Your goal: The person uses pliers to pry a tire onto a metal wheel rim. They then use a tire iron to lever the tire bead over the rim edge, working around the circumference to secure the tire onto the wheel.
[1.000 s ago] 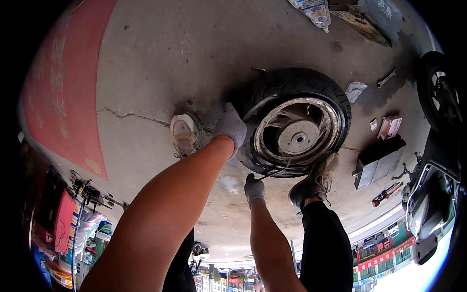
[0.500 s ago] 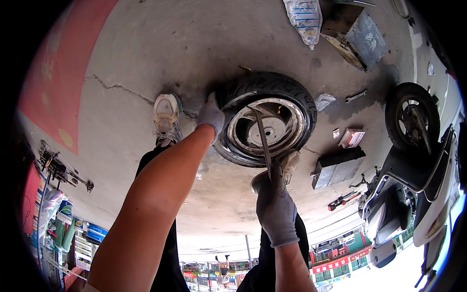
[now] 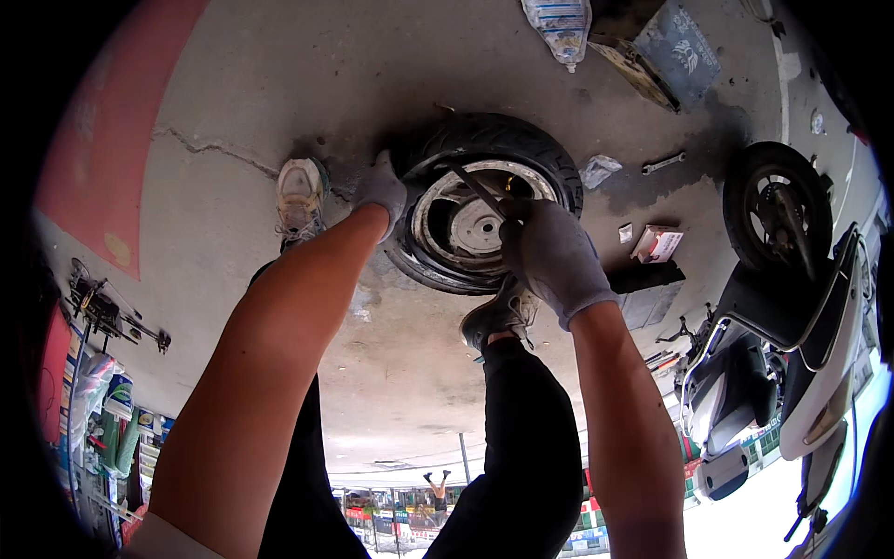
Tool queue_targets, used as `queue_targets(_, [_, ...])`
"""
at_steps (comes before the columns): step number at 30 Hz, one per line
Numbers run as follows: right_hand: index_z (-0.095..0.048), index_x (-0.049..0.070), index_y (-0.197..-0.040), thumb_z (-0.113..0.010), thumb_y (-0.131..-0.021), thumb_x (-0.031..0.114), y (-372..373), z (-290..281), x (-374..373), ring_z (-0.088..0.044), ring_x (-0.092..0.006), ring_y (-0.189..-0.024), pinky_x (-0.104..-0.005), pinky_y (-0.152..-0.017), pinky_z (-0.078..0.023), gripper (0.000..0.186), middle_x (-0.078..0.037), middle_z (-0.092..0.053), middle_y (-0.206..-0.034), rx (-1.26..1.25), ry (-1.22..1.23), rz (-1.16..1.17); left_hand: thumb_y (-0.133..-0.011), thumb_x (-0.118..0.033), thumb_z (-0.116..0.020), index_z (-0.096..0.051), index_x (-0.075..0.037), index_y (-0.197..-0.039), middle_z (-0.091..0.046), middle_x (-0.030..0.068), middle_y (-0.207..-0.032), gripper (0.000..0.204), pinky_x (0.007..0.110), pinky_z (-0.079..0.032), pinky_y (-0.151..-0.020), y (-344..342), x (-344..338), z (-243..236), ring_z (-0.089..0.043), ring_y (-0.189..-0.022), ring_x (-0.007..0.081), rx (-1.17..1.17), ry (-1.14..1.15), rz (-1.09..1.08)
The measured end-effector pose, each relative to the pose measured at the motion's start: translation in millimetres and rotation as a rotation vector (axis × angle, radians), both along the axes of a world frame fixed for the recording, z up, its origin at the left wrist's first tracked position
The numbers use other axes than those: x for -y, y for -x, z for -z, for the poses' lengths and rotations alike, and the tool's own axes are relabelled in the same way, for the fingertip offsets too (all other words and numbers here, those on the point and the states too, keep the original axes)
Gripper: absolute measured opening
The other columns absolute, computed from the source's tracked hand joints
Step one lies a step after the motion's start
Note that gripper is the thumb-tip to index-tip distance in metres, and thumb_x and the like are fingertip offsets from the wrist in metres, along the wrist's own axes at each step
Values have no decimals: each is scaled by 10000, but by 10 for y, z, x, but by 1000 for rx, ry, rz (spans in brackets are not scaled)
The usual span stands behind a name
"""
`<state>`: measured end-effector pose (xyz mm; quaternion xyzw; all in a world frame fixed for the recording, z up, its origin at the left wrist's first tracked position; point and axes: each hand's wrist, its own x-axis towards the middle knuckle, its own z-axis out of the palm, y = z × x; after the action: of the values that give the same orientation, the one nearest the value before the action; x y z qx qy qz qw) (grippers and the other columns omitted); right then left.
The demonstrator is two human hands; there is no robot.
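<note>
A motorcycle wheel lies flat on the floor, its black tire (image 3: 549, 154) around a worn silver rim (image 3: 475, 228). My left hand (image 3: 382, 194), in a grey work glove, grips the tire's left edge; its fingertips are partly hidden there. A long metal tire lever (image 3: 477, 190) reaches over the rim, its far tip at the tire's inner edge on the upper left. My gloved right hand (image 3: 557, 252) is closed around the lever, above the right side of the wheel, and covers the rest of it. My right shoe (image 3: 498, 312) is against the wheel's near side.
Right of the wheel lie a wrench (image 3: 663, 163), a crumpled plastic bag (image 3: 600, 170), a small box (image 3: 656, 244) and a dark case (image 3: 652, 296). A scooter (image 3: 773, 345) with a wheel (image 3: 778, 210) stands far right. An open carton (image 3: 666, 56) sits at the back.
My right hand has moved forward and up with the tire lever, now over the rim's right side. The lever lies more slanted. My left hand stays at the tire; the whole view has shifted slightly.
</note>
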<state>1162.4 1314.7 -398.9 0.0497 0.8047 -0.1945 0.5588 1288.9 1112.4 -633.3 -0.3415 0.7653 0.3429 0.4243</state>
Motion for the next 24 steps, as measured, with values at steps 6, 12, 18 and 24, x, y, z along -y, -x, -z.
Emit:
queue_targets(6, [-620,-2,-1177,-526,-958,90,-479,308,-1010,-601,-85,-706,-251,-600,-485,255,-60,-671,-899,416,239,351,-886,-80,-436,-390,-106,-1437,-553,277,-1297,554,454,-406,-1036,203,-155,-224,-512,-1238,422,-165,-55,-58])
queue_targets(12, [-643,54,-1036,-591,-927,225,-321,665,-975,-437,-83,-467,-244,-424,-325,209,-65,-633,-711,801,-27,276,-878,-139,-528,-415,-87,-1425,-556,271,-1299,561,429,-413,-1021,263,-195,-328,-512,-1243,407,-122,-45,-40])
queue_targets(18, [-673,90,-972,-602,-891,250,-239,1060,-1114,-407,-79,-478,-244,-439,-310,192,-33,-616,-694,944,45,305,-820,-209,-686,-426,-73,-1420,-575,251,-1286,668,414,-414,-1019,155,-147,-207,-532,-1227,391,-218,-128,-148])
queue_targets(24, [-622,85,-1002,-555,-907,127,-902,857,-890,-543,-149,-621,-284,-536,-386,124,-23,-620,-727,452,635,-179,-772,-223,-760,-441,-43,-1402,-586,237,-1282,729,392,-421,-1014,191,-136,-202,-537,-1226,374,-213,-68,-4])
